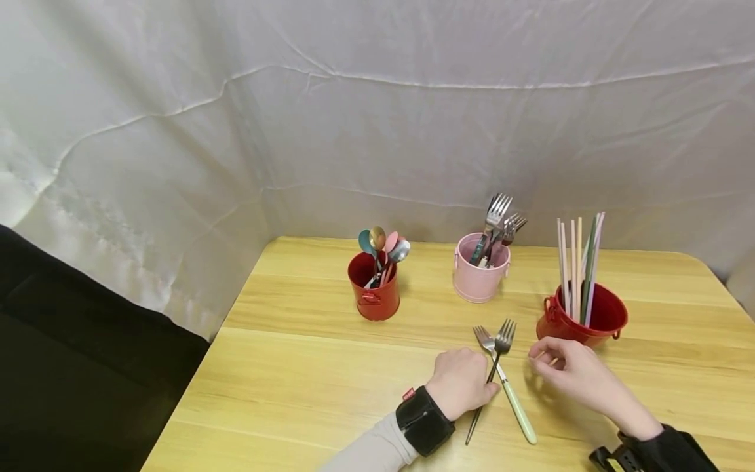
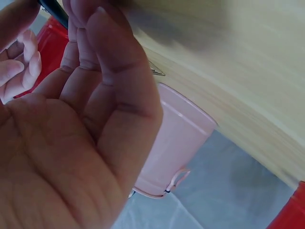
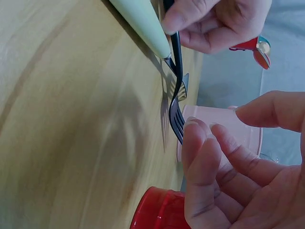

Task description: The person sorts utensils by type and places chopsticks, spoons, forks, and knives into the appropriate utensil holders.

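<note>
My left hand [image 1: 462,382] pinches the handle of a slim black fork [image 1: 494,367] between thumb and fingers. That fork crosses over a second fork with a pale green handle [image 1: 519,413], which lies on the table. In the right wrist view the black fork [image 3: 177,57] passes above the green handle [image 3: 143,26], its tines casting a shadow on the wood. My right hand [image 1: 575,375] hovers at the right with its fingers loosely bent and nothing between them, just in front of a red bucket [image 1: 548,326]. The left wrist view shows mostly my left palm [image 2: 52,157].
Long thin coloured sticks [image 1: 573,262] stand in that red bucket. Behind the forks is a pink bucket [image 1: 476,283] with several forks [image 1: 498,211], tines up. Further left, another red bucket [image 1: 379,303] holds several spoons [image 1: 377,237]. A pale curtain [image 1: 377,144] hangs behind the wooden table [image 1: 283,367].
</note>
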Available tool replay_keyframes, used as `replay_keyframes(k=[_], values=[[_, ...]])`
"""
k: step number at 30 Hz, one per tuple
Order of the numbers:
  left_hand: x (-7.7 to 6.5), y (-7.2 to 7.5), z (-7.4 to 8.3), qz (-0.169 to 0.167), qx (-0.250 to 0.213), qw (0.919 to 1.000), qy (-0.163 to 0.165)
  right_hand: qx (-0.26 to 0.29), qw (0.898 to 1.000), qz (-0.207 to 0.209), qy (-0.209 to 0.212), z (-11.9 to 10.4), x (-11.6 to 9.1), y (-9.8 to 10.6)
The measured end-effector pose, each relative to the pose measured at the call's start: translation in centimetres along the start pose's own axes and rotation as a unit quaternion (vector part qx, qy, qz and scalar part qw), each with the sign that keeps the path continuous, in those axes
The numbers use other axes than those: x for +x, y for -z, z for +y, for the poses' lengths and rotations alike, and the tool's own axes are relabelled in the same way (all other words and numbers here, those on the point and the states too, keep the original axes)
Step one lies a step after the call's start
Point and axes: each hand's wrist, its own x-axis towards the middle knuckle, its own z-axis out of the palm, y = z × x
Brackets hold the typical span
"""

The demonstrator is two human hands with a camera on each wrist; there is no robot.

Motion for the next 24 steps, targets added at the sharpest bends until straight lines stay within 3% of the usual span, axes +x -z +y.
replay_keyframes(k=[4,13,20,24], values=[[0.6,-0.2,0.2,0.017,-0.006,0.9998,0.001,0.0,1.0,0.003,-0.009,0.2,-0.1,-0.2],[1.2,-0.5,0.3,-0.002,-0.036,0.9993,0.003,0.008,1.0,-0.007,-0.015,0.6,-0.3,-0.4],[1.1,-0.4,-0.3,0.008,-0.088,0.9958,-0.022,0.019,1.0,-0.007,-0.009,0.5,-0.3,-0.4],[1.0,-0.2,-0.6,0.012,-0.086,0.9955,-0.039,0.019,1.0,-0.01,-0.013,0.3,-0.4,-0.5]])
